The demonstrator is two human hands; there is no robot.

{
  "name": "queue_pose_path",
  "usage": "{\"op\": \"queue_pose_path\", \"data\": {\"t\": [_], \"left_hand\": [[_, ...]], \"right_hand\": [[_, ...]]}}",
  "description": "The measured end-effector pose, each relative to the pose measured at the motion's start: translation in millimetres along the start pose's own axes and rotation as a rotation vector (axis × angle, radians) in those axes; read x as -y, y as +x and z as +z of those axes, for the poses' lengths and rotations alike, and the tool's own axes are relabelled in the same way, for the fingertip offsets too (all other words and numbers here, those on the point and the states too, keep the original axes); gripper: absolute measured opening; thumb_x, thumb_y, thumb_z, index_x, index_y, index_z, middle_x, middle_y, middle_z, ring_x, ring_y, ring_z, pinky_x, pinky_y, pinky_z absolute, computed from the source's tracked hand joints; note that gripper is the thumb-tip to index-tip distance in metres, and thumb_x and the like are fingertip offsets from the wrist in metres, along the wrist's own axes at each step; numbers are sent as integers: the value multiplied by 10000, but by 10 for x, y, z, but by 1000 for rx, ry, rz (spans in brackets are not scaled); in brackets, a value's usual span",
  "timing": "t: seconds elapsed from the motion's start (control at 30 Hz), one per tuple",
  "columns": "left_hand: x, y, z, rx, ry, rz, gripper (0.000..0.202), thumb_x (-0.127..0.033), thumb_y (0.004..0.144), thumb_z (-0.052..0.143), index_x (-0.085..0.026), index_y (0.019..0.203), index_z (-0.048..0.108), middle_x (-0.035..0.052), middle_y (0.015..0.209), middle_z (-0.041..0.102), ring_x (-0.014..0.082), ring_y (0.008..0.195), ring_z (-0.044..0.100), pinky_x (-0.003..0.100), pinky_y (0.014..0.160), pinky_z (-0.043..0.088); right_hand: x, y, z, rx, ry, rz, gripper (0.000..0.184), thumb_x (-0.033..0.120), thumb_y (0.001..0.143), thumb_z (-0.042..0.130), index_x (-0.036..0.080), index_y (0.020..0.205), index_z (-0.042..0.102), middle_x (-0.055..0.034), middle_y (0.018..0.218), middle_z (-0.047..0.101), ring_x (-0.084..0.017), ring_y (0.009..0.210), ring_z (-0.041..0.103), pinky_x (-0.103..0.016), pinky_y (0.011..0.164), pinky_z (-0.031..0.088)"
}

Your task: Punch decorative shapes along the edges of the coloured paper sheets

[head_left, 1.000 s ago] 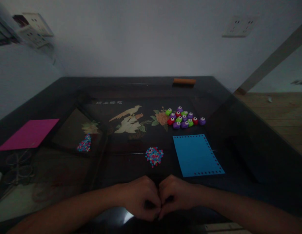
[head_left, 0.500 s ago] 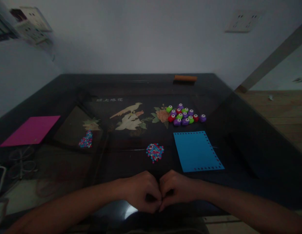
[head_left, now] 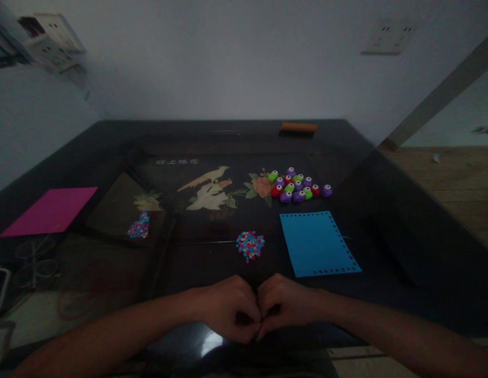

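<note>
My left hand [head_left: 234,310] and my right hand [head_left: 285,304] meet at the front edge of the dark table, fingertips pinched together. Both are closed; whatever lies between the fingertips, if anything, is too small or hidden to see. Just beyond them lies a small pile of red, blue and white round dots [head_left: 250,245]. To its right is a blue sheet [head_left: 318,244] with dark dots along its top, right and bottom edges. Behind the sheet sits a cluster of green, purple and red eyeball-shaped pieces [head_left: 298,185].
A second pile of coloured dots [head_left: 139,226] lies to the left. Farther left are a pink sheet [head_left: 50,211], a pair of glasses [head_left: 37,262] and a white cable [head_left: 3,289]. An orange-brown roll [head_left: 299,127] rests at the table's back edge. The tabletop [head_left: 212,142] meets the wall.
Both hands stay pinched together in nearly the same place. The view has shifted very slightly; nothing on the table has visibly moved.
</note>
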State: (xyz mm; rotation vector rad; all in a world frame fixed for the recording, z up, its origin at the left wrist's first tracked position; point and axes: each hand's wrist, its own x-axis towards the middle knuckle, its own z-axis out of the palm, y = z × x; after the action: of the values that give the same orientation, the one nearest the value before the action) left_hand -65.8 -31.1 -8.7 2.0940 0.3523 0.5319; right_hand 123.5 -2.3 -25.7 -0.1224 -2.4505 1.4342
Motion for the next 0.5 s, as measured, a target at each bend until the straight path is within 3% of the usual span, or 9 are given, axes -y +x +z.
{"op": "queue_pose_path", "data": {"t": [0.5], "left_hand": [[-5,6,8,-3,-7,0,201,-105,725,525,-187,542,508,-9,480,557,108,460,492,235,517,363]], "right_hand": [[-2,5,1,18,-4,18,438,542,818,558,145,669,667,-41,625,677,-118,617,616,-203,585,420]]}}
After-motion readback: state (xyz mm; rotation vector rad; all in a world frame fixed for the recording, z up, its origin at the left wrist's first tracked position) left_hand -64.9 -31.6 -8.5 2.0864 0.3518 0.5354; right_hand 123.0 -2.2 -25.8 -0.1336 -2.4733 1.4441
